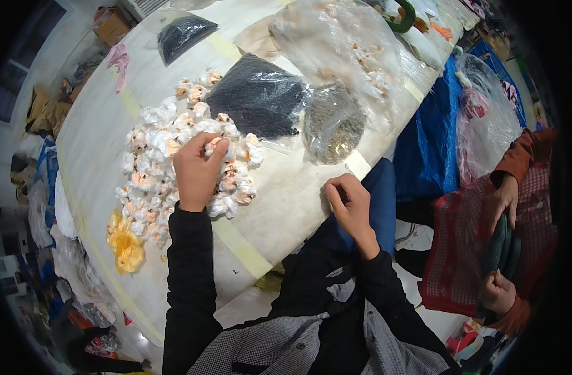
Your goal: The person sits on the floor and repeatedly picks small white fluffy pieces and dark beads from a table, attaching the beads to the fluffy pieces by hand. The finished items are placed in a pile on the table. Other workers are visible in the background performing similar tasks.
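On table (286,203): left hand (199,169) over heaped white-and-peach tufts (153,164), thumb and forefinger half-closed, grip unclear. Right hand (351,203) half-open, seemingly empty. Risk: dragging sleeve (191,250) scatters loose tufts.

1. Left of centre, the left hand (197,170) hides part of the pile of white bundles (149,167); whether its fingertips grip one is unclear.
2. Near the middle, the right hand (352,203) curls, its palm hidden.
3. Upper centre, small bits (372,59) inside a cloudy bag (311,34) are too blurred to tell.
4. Bottom edge cuts off the jacket (261,345).
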Demonstrator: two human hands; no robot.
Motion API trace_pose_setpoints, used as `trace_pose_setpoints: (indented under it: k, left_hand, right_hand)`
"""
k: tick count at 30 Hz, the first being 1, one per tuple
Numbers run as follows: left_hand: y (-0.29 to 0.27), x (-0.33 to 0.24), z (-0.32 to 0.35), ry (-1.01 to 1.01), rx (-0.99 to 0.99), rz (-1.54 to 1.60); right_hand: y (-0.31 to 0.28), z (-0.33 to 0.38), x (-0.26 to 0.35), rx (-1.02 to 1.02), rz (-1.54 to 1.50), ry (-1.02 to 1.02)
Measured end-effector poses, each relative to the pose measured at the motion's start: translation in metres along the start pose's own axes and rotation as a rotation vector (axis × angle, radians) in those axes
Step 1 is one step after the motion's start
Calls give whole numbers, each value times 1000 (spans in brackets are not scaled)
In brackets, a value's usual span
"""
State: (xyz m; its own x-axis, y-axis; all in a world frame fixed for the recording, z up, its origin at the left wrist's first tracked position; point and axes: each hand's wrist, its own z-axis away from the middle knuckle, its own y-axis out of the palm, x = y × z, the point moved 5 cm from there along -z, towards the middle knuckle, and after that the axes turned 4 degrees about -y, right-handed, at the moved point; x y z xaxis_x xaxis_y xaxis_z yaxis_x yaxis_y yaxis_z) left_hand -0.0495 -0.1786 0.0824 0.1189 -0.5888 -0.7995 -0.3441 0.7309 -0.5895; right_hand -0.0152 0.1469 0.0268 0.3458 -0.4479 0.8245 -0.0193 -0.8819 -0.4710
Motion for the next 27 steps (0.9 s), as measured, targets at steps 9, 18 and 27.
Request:
trace_pose_setpoints:
  k: [9, 18, 27]
  left_hand:
    - [4, -1, 4, 229, -101, -23]
    - [-6, -28, 12, 103, 34, 202]
    - [-53, -43, 13, 254, -305, 28]
  right_hand:
    - [6, 8, -2, -8, -67, 23]
    - [5, 8, -4, 3, -38, -20]
    - [1, 6, -1, 21, -56, -6]
